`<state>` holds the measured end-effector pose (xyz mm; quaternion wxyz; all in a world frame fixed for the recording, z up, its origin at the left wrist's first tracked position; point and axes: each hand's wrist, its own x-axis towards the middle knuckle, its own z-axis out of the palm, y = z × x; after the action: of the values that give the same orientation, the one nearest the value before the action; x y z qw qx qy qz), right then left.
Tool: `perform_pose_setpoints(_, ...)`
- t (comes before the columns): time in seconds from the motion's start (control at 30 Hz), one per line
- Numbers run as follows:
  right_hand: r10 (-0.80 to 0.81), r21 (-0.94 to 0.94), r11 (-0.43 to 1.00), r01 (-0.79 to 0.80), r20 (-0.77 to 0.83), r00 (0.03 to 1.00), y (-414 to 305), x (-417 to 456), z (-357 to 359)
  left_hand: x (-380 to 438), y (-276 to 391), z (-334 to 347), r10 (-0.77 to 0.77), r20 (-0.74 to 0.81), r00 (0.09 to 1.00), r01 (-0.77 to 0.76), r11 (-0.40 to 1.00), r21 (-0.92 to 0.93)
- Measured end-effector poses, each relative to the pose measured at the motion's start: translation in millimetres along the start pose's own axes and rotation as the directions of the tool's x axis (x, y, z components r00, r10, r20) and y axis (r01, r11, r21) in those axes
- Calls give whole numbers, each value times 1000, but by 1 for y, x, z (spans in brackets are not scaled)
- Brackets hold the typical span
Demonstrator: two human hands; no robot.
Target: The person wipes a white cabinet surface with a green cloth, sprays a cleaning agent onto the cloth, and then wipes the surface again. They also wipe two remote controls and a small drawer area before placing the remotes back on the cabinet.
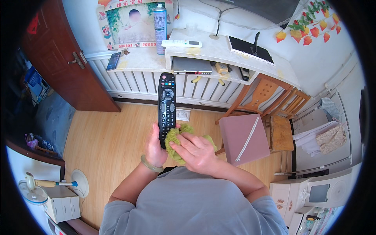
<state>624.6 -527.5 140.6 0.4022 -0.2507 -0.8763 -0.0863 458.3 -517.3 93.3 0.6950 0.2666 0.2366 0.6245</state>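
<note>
A long black remote control stands out in front of me, its buttons facing up. My left hand grips its lower end from the left side, thumb along the edge. In my right hand is a fluffy green cloth, bunched under the fingers. The cloth presses against the lower right part of the remote and covers some of its bottom buttons. A pale bangle circles my left wrist.
A white shelf along the wall bears a white remote, a spray can and a phone. Below it sits a set-top box. Wooden chairs and a pink cushioned seat stand right; a brown door is left.
</note>
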Motion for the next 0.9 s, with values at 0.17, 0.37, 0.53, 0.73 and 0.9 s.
perform_pose_setpoints(0.17, -46, 4, 999, 46, -6, 999, -4, 6, 8, -5, 0, 1, 29, 17, 999, -30, 996, 85)
perform_pose_setpoints(0.37, -36, 14, 999, 36, 26, 999, -6, 7, 11, -10, 3, 9, 119, 29, 992, -122, 980, 157)
perform_pose_setpoints(0.53, -24, 32, 999, 23, 21, 1000, -5, 5, 9, -10, 1, 7, 114, 30, 993, -116, 987, 111)
perform_pose_setpoints(0.73, 17, 6, 1000, -17, -2, 1000, -1, -2, 8, -6, -3, -2, 85, 27, 996, -87, 994, 68)
perform_pose_setpoints(0.9, 51, 5, 999, -51, 2, 999, 1, -6, 5, -4, 0, 3, 82, 26, 996, -83, 995, 48)
